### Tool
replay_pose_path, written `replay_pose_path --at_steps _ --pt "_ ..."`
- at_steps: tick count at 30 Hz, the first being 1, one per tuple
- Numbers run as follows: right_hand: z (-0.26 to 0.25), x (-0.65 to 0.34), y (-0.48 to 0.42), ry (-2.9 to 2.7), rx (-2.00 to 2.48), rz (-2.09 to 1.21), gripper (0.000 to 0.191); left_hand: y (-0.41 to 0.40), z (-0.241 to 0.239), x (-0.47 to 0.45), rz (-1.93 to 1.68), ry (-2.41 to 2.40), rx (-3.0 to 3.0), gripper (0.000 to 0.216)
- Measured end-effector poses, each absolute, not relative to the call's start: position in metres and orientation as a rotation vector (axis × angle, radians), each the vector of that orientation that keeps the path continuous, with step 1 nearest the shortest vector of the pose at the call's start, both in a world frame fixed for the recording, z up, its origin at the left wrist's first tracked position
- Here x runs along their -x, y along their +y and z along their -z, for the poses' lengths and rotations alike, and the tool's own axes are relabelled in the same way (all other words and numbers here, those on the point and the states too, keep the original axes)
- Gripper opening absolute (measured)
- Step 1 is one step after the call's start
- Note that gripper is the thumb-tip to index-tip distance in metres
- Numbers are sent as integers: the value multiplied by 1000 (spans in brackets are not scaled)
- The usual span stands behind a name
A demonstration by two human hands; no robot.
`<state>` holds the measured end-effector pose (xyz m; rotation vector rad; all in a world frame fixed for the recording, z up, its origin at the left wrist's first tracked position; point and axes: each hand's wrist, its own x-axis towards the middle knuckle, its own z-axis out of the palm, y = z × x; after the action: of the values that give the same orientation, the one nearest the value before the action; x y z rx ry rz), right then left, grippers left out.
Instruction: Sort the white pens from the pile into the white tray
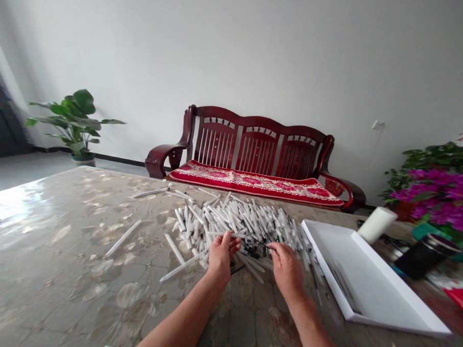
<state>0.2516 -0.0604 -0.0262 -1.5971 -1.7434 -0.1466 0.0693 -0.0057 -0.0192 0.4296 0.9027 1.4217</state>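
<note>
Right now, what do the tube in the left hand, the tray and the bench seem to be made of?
Tube in the left hand: probably plastic, frosted white; it looks slightly translucent.
Tray: likely coated cardboard, perhaps plastic, smooth white; thin, flat walls meet at crisp corners.
Bench: apparently wood, with a glossy dark red finish; its slatted back and shiny curves suggest varnished timber.

No legible text, label, brand or number in frame. Nearest to a sign: small pinkish-red curled mark (462, 136), far right above the foliage (427, 157); too small to tell whether figure, letter or ornament. Red item (460, 298), lower right edge, cut off and blurred, any print unreadable. Dark cylinder (425, 256), right of frame: no characters made out. White tubes (248, 215), heaped at centre: any fine print too small to read
</note>
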Motion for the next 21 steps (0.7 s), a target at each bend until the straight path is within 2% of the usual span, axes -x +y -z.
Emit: replay_pose_path --at_steps 6,14,17,21 --pt "27 -251 -60 -1778 1538 177 26 -6 19 -69 -1419 871 -402 24" --pt "25 -249 -60 -1825 1472 207 23 -8 23 -74 -1339 886 -629 40" --pt "26 -246 -58 -1764 1402 106 26 -12 21 -77 -1267 839 -651 45" --pt "27 -233 -61 -1609 1302 -217 38 -20 20 -83 -1190 745 -589 48"
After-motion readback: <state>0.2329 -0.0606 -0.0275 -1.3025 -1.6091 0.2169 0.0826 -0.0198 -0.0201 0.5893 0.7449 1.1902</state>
